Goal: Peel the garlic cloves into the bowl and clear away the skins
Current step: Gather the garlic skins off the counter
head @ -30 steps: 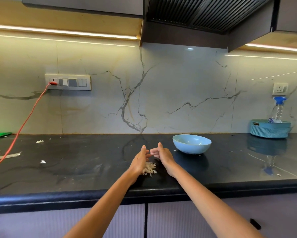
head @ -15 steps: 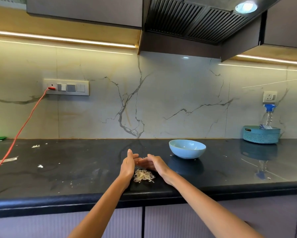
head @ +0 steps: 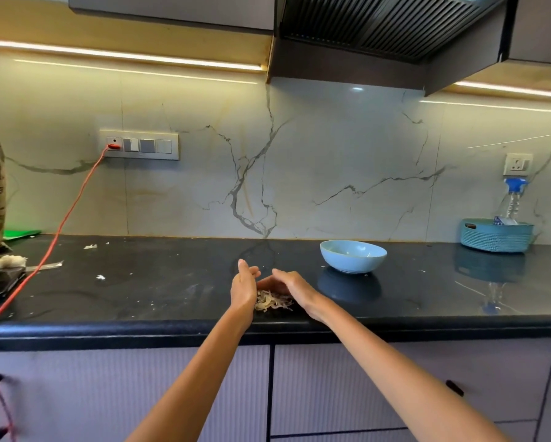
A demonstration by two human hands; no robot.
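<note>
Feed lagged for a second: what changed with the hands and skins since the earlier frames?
The left hand and right hand keep cupping the garlic skins on the counter, drawing the pile slightly toward the front edge. Neither grips anything. The blue bowl stayed put.

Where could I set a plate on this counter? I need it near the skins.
The widest bare stretch lies between the bowl and the teal basket. Another runs left of the hands, between the left hand and the red cord, dotted with scraps. It is crowded at the skins under the right hand and at the far left.
</note>
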